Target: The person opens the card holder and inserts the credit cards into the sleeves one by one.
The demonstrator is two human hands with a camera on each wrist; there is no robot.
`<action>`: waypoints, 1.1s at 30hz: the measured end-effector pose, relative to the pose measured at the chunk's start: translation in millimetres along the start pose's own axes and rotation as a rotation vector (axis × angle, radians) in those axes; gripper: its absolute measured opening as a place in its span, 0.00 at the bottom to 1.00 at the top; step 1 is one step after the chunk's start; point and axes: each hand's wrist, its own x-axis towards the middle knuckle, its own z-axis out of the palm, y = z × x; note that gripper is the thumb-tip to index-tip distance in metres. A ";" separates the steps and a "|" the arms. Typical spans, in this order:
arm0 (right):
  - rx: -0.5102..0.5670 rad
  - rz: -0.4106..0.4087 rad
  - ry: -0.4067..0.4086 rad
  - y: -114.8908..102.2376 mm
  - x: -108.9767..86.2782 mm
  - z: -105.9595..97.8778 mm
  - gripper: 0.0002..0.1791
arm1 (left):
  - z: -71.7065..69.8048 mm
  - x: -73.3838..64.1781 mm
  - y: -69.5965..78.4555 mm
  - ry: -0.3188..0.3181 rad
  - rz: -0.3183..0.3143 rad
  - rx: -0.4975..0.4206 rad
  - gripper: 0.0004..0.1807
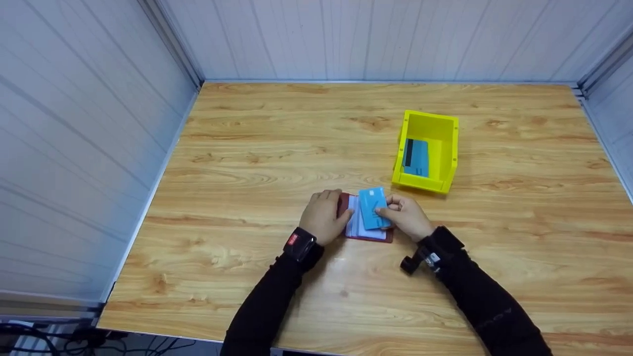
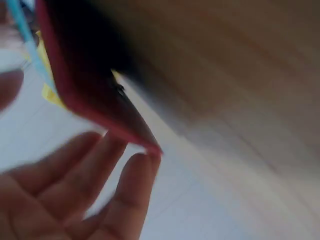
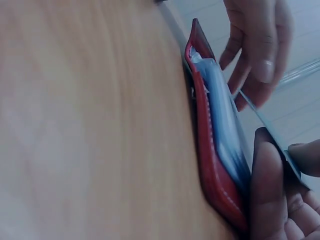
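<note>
A dark red card holder (image 1: 388, 236) lies spread on the table, its clear plastic sleeves (image 1: 352, 229) showing inside. My left hand (image 1: 324, 215) holds its left cover, thumb over the sleeves and fingers at the outer edge. In the left wrist view, fingertips meet the red cover (image 2: 85, 114). My right hand (image 1: 408, 216) pinches a light blue bank card (image 1: 372, 200) between thumb and fingers, over the right part of the holder. The right wrist view has this card (image 3: 265, 120) edge-on beside the stitched red cover (image 3: 205, 142).
Beyond the right hand stands a yellow bin (image 1: 420, 185), with blue card material (image 1: 418, 157) bearing a dark stripe inside it. Panel walls (image 1: 385, 39) border the wooden table (image 1: 257, 143) at the back and sides. Dark cables (image 1: 133, 346) run below its front left corner.
</note>
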 end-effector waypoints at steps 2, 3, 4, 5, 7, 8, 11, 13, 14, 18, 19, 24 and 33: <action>-0.003 0.002 0.008 0.6 0.0 -0.2 0.09 | -0.9 4.9 4.0 0.052 -0.011 -0.068 0.29; -0.006 0.000 0.010 0.9 0.0 -0.3 0.09 | -1.1 7.2 6.1 0.072 -0.009 -0.083 0.29; -0.008 -0.001 0.012 1.1 -0.2 -0.2 0.08 | -1.2 9.3 8.5 0.080 -0.010 -0.089 0.29; -0.006 -0.004 0.013 1.5 -0.4 0.1 0.08 | -0.9 11.2 11.0 0.075 -0.014 -0.093 0.29; 0.001 -0.010 0.009 1.9 -0.9 0.6 0.07 | 0.6 14.8 16.0 0.033 -0.027 -0.119 0.31; 0.004 -0.013 0.007 2.0 -1.2 0.7 0.07 | 1.8 16.4 18.4 -0.001 -0.035 -0.149 0.31; 0.009 -0.020 -0.001 1.6 -1.6 1.4 0.06 | 6.1 20.3 23.2 -0.104 -0.067 -0.283 0.32; 0.016 -0.018 -0.007 1.2 -1.4 1.9 0.06 | 9.1 22.5 24.1 -0.151 -0.082 -0.374 0.31; 0.017 -0.016 -0.009 1.2 -1.0 1.9 0.06 | 10.3 23.4 23.8 -0.163 -0.084 -0.403 0.30; 0.023 -0.021 -0.014 2.7 0.8 2.7 0.07 | 14.2 25.4 21.7 -0.165 -0.082 -0.473 0.24; 0.022 -0.024 -0.011 3.0 0.9 2.7 0.07 | 14.5 25.6 21.5 -0.160 -0.083 -0.490 0.22; 0.001 -0.028 -0.011 2.1 -0.1 0.5 0.08 | 11.0 24.1 20.3 -0.120 -0.076 -0.533 0.12; -0.360 -0.064 0.012 -5.4 -5.7 -15.7 0.13 | -7.0 15.6 2.8 -0.080 -0.099 -0.545 0.07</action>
